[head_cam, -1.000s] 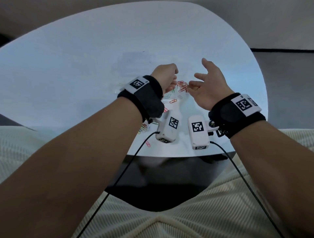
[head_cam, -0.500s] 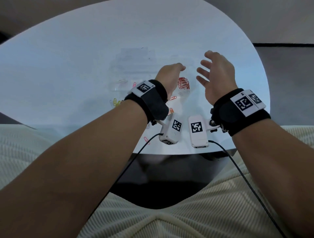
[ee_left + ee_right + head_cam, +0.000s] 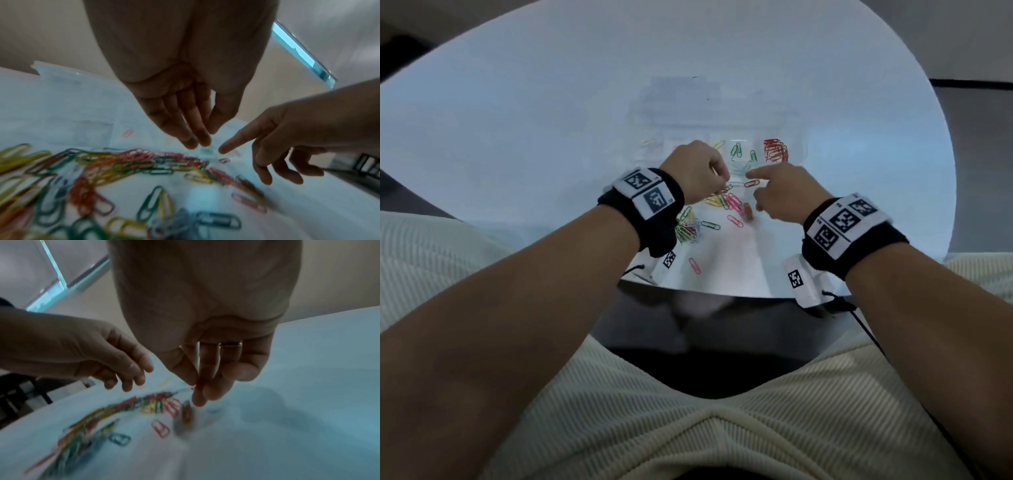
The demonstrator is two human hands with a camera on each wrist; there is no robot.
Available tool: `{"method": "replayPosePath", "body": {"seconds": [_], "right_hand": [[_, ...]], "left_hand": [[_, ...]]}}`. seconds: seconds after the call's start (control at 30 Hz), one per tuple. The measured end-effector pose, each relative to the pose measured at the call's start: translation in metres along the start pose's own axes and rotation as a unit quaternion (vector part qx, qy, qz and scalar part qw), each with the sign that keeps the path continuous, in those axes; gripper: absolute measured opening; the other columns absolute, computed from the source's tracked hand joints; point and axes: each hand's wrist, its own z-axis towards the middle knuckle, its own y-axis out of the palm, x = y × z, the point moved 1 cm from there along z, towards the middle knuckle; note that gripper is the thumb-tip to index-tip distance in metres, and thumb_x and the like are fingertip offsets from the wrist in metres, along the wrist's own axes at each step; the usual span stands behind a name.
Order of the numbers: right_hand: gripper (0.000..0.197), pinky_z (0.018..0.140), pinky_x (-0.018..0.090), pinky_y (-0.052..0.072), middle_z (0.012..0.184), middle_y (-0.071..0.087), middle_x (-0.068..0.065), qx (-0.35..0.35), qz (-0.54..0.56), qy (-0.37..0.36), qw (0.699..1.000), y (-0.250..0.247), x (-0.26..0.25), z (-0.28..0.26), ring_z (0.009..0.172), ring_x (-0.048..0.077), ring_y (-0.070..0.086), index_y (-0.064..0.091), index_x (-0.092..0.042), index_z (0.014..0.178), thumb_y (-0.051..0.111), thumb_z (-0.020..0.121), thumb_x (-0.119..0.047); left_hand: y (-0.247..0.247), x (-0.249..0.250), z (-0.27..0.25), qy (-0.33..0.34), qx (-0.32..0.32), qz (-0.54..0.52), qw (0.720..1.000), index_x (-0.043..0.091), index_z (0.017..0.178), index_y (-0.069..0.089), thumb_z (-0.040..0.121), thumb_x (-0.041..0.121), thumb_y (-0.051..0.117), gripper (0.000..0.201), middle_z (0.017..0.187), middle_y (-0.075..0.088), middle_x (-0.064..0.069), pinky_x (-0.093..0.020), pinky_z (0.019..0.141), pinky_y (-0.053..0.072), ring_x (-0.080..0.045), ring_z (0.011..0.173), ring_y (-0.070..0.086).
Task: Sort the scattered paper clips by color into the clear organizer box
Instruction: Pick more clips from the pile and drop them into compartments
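Since half a second ago both our hands have dropped from above the box down to the loose clips on the near part of the desk.

Scattered paper clips (image 3: 724,202) lie in a mixed band of red, pink, yellow and green on the white desk (image 3: 517,137), just near of the clear organizer box (image 3: 722,137). A second small heap (image 3: 690,229) sits by our left wrist, and one pink clip (image 3: 694,265) lies alone close to the near edge. Inside the box we see a bunch of red clips (image 3: 775,150) in the right compartment, a few green clips (image 3: 738,150) beside it to the left, and a yellow one (image 3: 719,144) further left; the box walls are hard to make out.

Our left hand (image 3: 697,174) hangs over the left end of the band, fingertips drawn together with the thumb; whether a clip sits between them we cannot tell. Our right hand (image 3: 782,192) has its forefinger stretched toward a single red clip (image 3: 750,184) at the box's near wall, the other fingers loosely bent above the desk and holding nothing we can see.

Black wristbands with printed markers wrap both wrists.
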Motion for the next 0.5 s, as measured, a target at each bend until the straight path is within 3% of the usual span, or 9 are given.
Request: {"method": "replayPosePath", "body": {"seconds": [0.03,0.1,0.23,0.37,0.5], "right_hand": [[0.05,0.101,0.035,0.045,0.137,0.058,0.004,-0.003,-0.03,0.0,1.0,0.005,0.003,0.001,0.121,0.026,0.056,0.05,-0.03,0.139,0.048,0.092,-0.016],[0.051,0.096,0.037,0.046,0.14,0.054,0.005,0.002,-0.064,0.003,0.998,0.015,0.01,0.003,0.119,0.029,0.055,0.047,-0.035,0.14,0.049,0.092,-0.019],[0.034,0.077,0.029,0.047,0.119,0.067,0.002,0.079,-0.052,0.032,0.995,0.023,0.016,0.006,0.101,0.026,0.062,0.068,-0.039,0.116,0.056,0.088,-0.024],[0.014,0.068,0.026,0.043,0.099,0.071,0.002,0.105,-0.044,0.046,0.992,0.025,0.019,0.009,0.09,0.024,0.064,0.076,-0.033,0.097,0.071,0.084,-0.033],[0.009,0.064,0.027,0.046,0.086,0.069,0.004,0.103,-0.041,0.045,0.993,0.024,0.019,0.011,0.081,0.024,0.064,0.076,-0.027,0.084,0.077,0.079,-0.035]], "left_hand": [[0.003,-0.004,0.001,0.011,0.005,0.04,0.999,0.018,0.088,0.072,0.083,0.012,0.063,0.012,0.08,0.067,0.006,-0.022,0.076,0.047,-0.01,0.075,0.061],[0.009,-0.012,0.003,0.039,0.022,0.088,0.995,0.017,0.097,0.073,0.084,0.014,0.063,0.016,0.096,0.07,0.002,-0.023,0.083,0.046,-0.013,0.089,0.063],[0.028,-0.021,0.006,0.073,0.031,0.152,0.985,0.018,0.107,0.071,0.089,0.016,0.058,0.022,0.109,0.069,0.0,-0.028,0.088,0.046,-0.018,0.104,0.061],[0.042,-0.031,0.012,0.062,0.055,0.167,0.982,0.018,0.109,0.066,0.09,0.024,0.059,0.021,0.109,0.061,-0.005,-0.031,0.085,0.043,-0.024,0.103,0.057],[0.044,-0.03,0.019,0.044,0.063,0.183,0.98,0.015,0.106,0.066,0.092,0.03,0.059,0.022,0.105,0.063,-0.005,-0.029,0.079,0.04,-0.024,0.1,0.058]]}}
